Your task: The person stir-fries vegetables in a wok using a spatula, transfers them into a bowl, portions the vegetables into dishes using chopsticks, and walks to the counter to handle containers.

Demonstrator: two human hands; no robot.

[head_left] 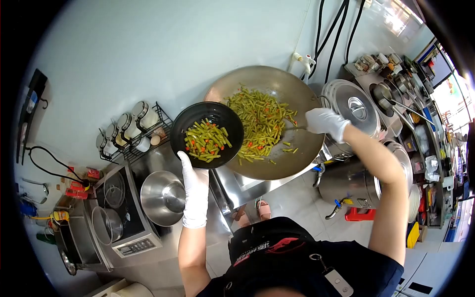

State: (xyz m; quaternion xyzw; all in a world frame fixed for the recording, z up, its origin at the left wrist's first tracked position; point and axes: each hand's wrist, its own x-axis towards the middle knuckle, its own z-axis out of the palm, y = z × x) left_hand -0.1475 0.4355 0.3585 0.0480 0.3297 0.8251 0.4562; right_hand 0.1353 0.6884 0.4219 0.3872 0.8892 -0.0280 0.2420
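My left hand, in a white glove, grips the near rim of a black bowl. Cut green beans with bits of red pepper lie inside it. The bowl is held at the left edge of a large metal wok, overlapping its rim. More cut green beans with red bits are spread over the wok's middle and left. Above the wok's right side, my gloved right hand is closed round a thin-handled metal utensil; its working end is hard to make out among the beans.
Left of the wok are a steel mixing bowl, an induction cooker with a pot and a wire rack of jars. Lidded steel pots crowd the right side. A tap projects from the wall behind the wok.
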